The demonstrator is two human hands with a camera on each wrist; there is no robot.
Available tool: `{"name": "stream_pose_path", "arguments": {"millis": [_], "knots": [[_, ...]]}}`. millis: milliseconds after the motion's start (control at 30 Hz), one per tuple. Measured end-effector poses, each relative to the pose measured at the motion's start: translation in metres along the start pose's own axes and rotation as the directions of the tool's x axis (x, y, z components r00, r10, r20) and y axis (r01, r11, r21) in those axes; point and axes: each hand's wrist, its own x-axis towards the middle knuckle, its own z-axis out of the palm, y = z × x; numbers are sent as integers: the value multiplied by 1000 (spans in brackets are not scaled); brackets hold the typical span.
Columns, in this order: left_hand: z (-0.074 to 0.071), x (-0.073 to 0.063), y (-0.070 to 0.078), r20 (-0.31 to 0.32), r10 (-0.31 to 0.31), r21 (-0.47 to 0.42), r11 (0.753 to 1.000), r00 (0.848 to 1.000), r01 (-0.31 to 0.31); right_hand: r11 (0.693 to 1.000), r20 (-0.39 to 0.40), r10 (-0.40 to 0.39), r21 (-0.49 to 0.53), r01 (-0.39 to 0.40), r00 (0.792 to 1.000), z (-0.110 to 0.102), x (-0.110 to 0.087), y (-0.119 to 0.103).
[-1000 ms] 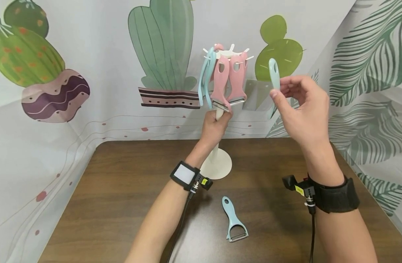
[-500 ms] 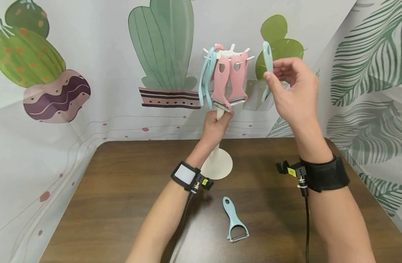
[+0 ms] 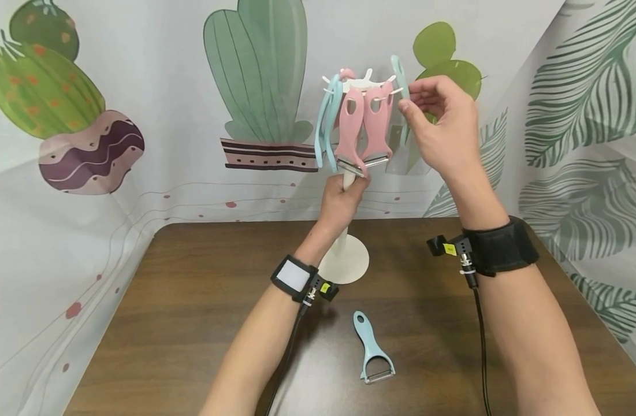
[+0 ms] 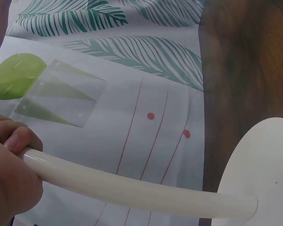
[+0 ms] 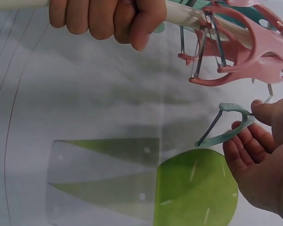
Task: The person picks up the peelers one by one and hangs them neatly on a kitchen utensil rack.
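My left hand [image 3: 342, 202] grips the white post [image 4: 118, 186] of a round-based stand, just below the hanging peelers. Between thumb and fingers, my right hand [image 3: 442, 118] pinches a light blue peeler [image 3: 399, 75] by its handle, upright and edge-on in the head view. Its handle overlaps the tip of a right-hand hook on the white hook ring [image 3: 368, 84]. In the right wrist view the peeler's blade end [image 5: 221, 125] points away from the hand, close to the pink peelers [image 5: 254, 56]. Pink peelers [image 3: 350, 124] and blue peelers [image 3: 328, 124] hang from other hooks.
Another light blue peeler [image 3: 371, 346] lies on the brown wooden table [image 3: 193, 318], in front of the stand's round base [image 3: 351, 263]. A printed cloth [image 3: 182, 115] with cacti and leaves hangs behind the table. Cables run down from both wrist cameras.
My right hand has moved left and upward with the blue peeler, from well right of the stand to the edge of its hook ring. My left hand keeps its grip on the post.
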Motion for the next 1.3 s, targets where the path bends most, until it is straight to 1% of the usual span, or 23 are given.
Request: {"name": "stream_pose_path", "arguments": {"millis": [67, 267, 467, 733, 800, 900, 1033, 1100, 1300], "knots": [[0, 0, 0, 1, 5, -2, 1000, 1000, -5, 1000, 11, -4, 4, 4, 1000, 2, 2, 1], [0, 0, 1, 13, 16, -21, 1000, 1000, -16, 1000, 40, 20, 19, -21, 999, 7, 8, 8], [0, 0, 1, 14, 27, -30, 999, 1000, -27, 998, 58, -18, 69, 14, 998, 14, 15, 15], [1, 0, 2, 12, -8, -18, 1000, 1000, 8, 988, 83, -58, 149, 45, 995, 22, 20, 19], [0, -1, 5, 13, -9, -18, 1000, 1000, 9, 983, 96, -64, 178, 47, 993, 23, 21, 21], [-1, -5, 16, 18, 0, -24, 1000, 1000, 0, 977, 119, -70, 207, 44, 990, 24, 22, 23], [-2, -9, 27, 24, 10, -33, 999, 1000, -10, 978, 144, -67, 203, 36, 987, 24, 22, 26], [-1, -8, 23, 23, 11, -28, 1000, 1000, -10, 979, 154, -72, 200, 40, 985, 24, 22, 26], [-1, 0, 3, 24, 10, -15, 1000, 1000, -9, 980, 178, -85, 193, 50, 980, 25, 23, 27]]}}
